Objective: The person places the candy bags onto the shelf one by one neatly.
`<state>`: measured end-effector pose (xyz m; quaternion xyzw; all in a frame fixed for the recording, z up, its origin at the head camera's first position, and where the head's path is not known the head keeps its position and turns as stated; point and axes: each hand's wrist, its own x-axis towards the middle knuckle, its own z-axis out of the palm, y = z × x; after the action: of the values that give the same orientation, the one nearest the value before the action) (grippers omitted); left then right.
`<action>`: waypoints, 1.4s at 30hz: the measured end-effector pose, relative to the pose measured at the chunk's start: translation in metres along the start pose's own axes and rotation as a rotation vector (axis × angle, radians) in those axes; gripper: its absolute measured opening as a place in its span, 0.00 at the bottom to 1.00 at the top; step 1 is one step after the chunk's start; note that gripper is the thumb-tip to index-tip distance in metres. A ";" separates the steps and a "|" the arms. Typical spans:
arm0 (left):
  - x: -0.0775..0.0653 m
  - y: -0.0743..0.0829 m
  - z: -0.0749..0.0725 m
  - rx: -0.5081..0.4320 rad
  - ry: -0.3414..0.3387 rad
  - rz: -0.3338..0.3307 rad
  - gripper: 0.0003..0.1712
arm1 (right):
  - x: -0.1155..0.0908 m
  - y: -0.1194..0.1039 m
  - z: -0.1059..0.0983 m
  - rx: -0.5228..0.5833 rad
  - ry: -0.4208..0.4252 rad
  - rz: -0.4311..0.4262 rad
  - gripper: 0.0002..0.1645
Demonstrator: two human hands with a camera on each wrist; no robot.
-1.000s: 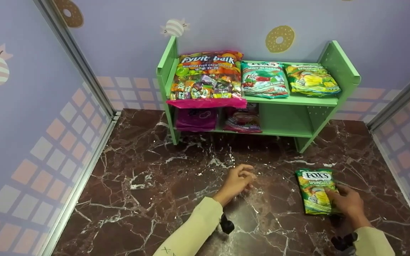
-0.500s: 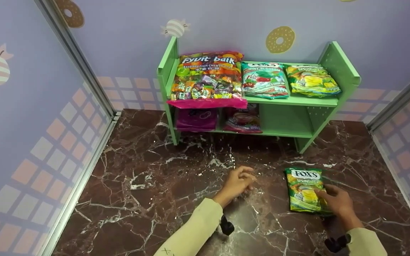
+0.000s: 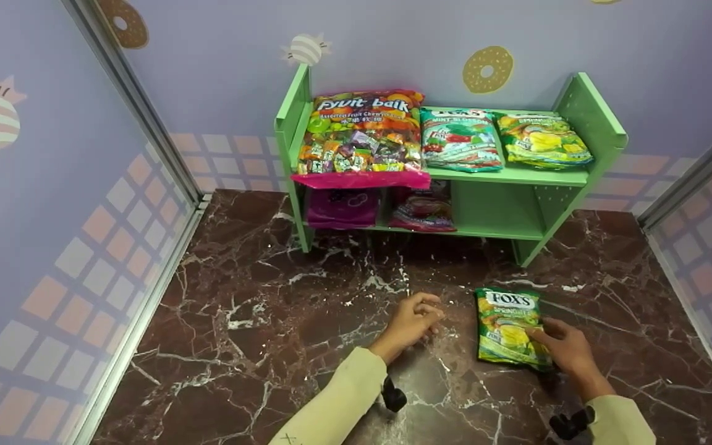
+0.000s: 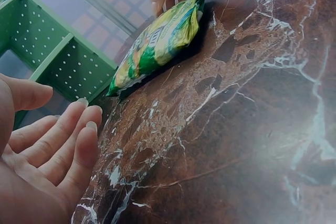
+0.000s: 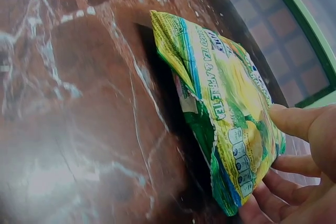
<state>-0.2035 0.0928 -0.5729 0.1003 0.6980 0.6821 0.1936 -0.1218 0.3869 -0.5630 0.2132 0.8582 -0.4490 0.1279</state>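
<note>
My right hand [image 3: 569, 352] grips a green and yellow Fox's candy bag [image 3: 507, 327] by its right side, thumb on the printed front and fingers underneath. In the right wrist view the candy bag [image 5: 220, 98] shows its tea lettering, with a dark shadow along its lower edge on the marble. My left hand [image 3: 410, 324] holds nothing; its fingers are loosely curved, a short way left of the bag. The left wrist view shows the left hand [image 4: 47, 156] with palm and fingertips facing the bag [image 4: 157, 40].
A green two-level shelf [image 3: 597, 117] stands at the back. On top lie a large fruit chew bag [image 3: 362, 133], a mint candy bag [image 3: 461, 139] and a yellow candy bag [image 3: 543, 139]. Below are a purple pack [image 3: 342, 209] and a dark red bag [image 3: 422, 210]. Walls flank the marble surface [image 3: 257, 346].
My right hand has moved left with the candy bag, bringing it closer to the left hand. The left hand has stayed almost in place.
</note>
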 end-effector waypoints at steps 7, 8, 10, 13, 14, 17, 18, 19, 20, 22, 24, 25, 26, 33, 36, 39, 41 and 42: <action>-0.002 -0.003 -0.003 0.019 -0.028 -0.013 0.22 | 0.003 -0.010 0.015 -0.032 0.048 -0.045 0.50; -0.002 -0.003 -0.003 0.022 -0.028 -0.014 0.22 | 0.003 -0.011 0.017 -0.033 0.048 -0.052 0.50; -0.002 -0.004 -0.004 0.029 -0.027 -0.020 0.21 | 0.004 -0.014 0.021 -0.029 0.042 -0.061 0.49; -0.002 -0.006 -0.004 0.034 -0.021 -0.020 0.21 | 0.004 -0.019 0.026 -0.015 0.037 -0.070 0.48; -0.002 -0.006 -0.004 0.034 -0.019 -0.020 0.20 | 0.004 -0.021 0.028 -0.003 0.032 -0.068 0.47; -0.003 -0.007 -0.005 0.031 -0.016 -0.015 0.20 | 0.005 -0.026 0.033 0.037 0.025 -0.065 0.45; -0.003 -0.007 -0.005 0.028 -0.016 -0.014 0.20 | 0.005 -0.027 0.034 0.051 0.022 -0.063 0.45; -0.003 -0.007 -0.005 0.026 -0.017 -0.012 0.20 | 0.005 -0.029 0.036 0.062 0.016 -0.060 0.44; -0.003 -0.007 -0.005 0.027 -0.018 -0.011 0.20 | 0.006 -0.030 0.037 0.071 0.012 -0.059 0.44; -0.004 -0.007 -0.005 0.025 -0.019 -0.012 0.20 | 0.008 -0.033 0.041 0.097 0.000 -0.054 0.44; -0.004 -0.006 -0.005 0.026 -0.023 -0.018 0.20 | 0.009 -0.035 0.043 0.119 -0.013 -0.045 0.43; -0.004 -0.006 -0.005 0.027 -0.023 -0.019 0.19 | 0.009 -0.035 0.045 0.133 -0.021 -0.042 0.43; -0.004 -0.006 -0.006 0.028 -0.025 -0.020 0.19 | 0.009 -0.036 0.046 0.144 -0.029 -0.041 0.43; -0.005 -0.007 -0.005 0.045 -0.020 -0.021 0.18 | 0.004 -0.036 0.046 0.132 -0.011 -0.048 0.41; -0.006 -0.008 -0.005 0.067 -0.013 -0.035 0.17 | -0.001 -0.034 0.045 0.115 0.010 -0.073 0.39; -0.007 -0.010 -0.004 0.095 -0.002 -0.047 0.16 | -0.006 -0.031 0.046 0.085 0.017 -0.086 0.38; -0.008 -0.010 -0.003 0.123 0.007 -0.071 0.14 | -0.009 -0.029 0.047 0.071 0.007 -0.093 0.38; -0.009 -0.011 -0.002 0.135 0.009 -0.084 0.14 | -0.011 -0.028 0.047 0.056 0.000 -0.095 0.38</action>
<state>-0.1949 0.0865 -0.5826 0.0809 0.7468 0.6252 0.2118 -0.1243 0.3311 -0.5648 0.1756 0.8545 -0.4785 0.1006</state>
